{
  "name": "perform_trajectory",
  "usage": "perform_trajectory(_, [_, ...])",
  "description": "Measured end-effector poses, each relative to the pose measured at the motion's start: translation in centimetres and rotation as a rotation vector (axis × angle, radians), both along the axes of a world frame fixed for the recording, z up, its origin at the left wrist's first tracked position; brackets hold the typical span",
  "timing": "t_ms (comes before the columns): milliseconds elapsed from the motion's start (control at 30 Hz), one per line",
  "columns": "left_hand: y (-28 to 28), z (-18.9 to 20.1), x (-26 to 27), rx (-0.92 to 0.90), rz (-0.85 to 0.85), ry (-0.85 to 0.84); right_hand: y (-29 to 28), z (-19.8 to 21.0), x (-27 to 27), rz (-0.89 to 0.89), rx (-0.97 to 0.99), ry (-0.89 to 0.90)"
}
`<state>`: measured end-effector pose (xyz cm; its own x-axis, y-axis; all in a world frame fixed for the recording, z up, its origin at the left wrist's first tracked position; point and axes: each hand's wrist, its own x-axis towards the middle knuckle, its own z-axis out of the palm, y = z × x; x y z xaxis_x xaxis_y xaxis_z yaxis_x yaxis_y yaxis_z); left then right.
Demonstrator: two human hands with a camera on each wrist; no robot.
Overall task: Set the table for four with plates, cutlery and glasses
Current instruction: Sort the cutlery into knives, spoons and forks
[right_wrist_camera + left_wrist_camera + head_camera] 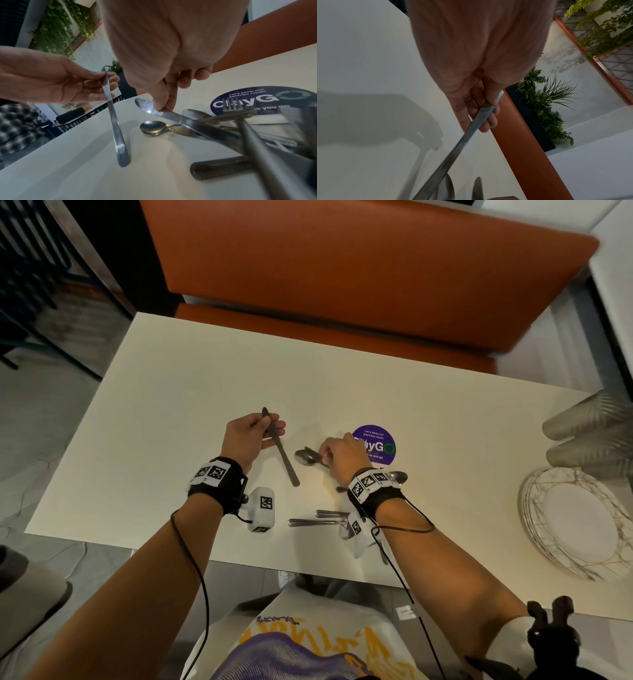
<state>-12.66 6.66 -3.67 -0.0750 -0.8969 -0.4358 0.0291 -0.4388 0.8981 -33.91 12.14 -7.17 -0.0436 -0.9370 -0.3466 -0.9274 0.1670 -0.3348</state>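
My left hand [270,428] pinches a table knife [284,460] by its blade, with the handle slanting down to the white table [171,405]. The left wrist view shows those fingers [488,119] curled on the same knife [453,148]. My right hand [325,455] is just to the right. In the right wrist view it [164,108] pinches the blade of a second knife [171,116] lying across a pile of spoons [152,127] and forks [236,109]. A stack of white plates [575,522] and several glasses [589,433] sit at the table's right end.
A round purple sticker [375,445] lies on the table beyond my right hand. More cutlery handles [308,522] poke out under my right wrist. An orange bench [342,268] runs along the far side. The table's left half is bare.
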Motion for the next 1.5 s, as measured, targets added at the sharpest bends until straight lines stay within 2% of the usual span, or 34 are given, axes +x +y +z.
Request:
perform_trajectory(133, [-0.3, 0.1, -0.2, -0.003, -0.004, -0.003, -1.0, 1.4, -0.8, -0.042, -0.109, -0.081])
perform_trajectory(367, [-0.7, 1.4, -1.8, -0.053, -0.031, 0.017, -2.8, 4.4, -0.7, -0.232, -0.294, -0.43])
perform_trajectory(600, [-0.3, 3.1, -4.5, -0.058, -0.095, 0.088, -2.8, 5.6, 1.0, -0.374, -0.278, -0.672])
perform_trajectory(933, [0.3, 3.9, -5.4, -0.027, -0.16, 0.147, -1.4, 6.1, 0.3, -0.356, -0.277, -0.679])
perform_trajectory(1067, [0.1, 3.4, -5.7, -0.037, -0.135, 0.099, -1.7, 6.8, -0.2, -0.358, -0.259, -0.699])
perform_trajectory(1167, [0.5, 3.0, -6.3, -0.049, -0.239, 0.001, -2.4, 7.6, -0.7, -0.404, -0.301, -0.784])
perform_trajectory(1267, [1.7, 2.7, -6.7, 0.055, -0.369, 0.072, -3.3, 8.5, -1.2, -0.474, -0.367, -0.827])
perform_trajectory(1367, [2.4, 1.8, -6.9, 0.112, -0.412, 0.075, -3.5, 8.6, -1.7, -0.495, -0.366, -0.86])
perform_trajectory(1433, [2.5, 1.1, -6.8, 0.129, -0.376, 0.019, -3.2, 7.6, -2.0, -0.472, -0.328, -0.837])
perform_trajectory(1500, [2.4, 0.5, -6.4, 0.154, -0.312, -0.064, -2.5, 6.0, -2.3, -0.428, -0.307, -0.711])
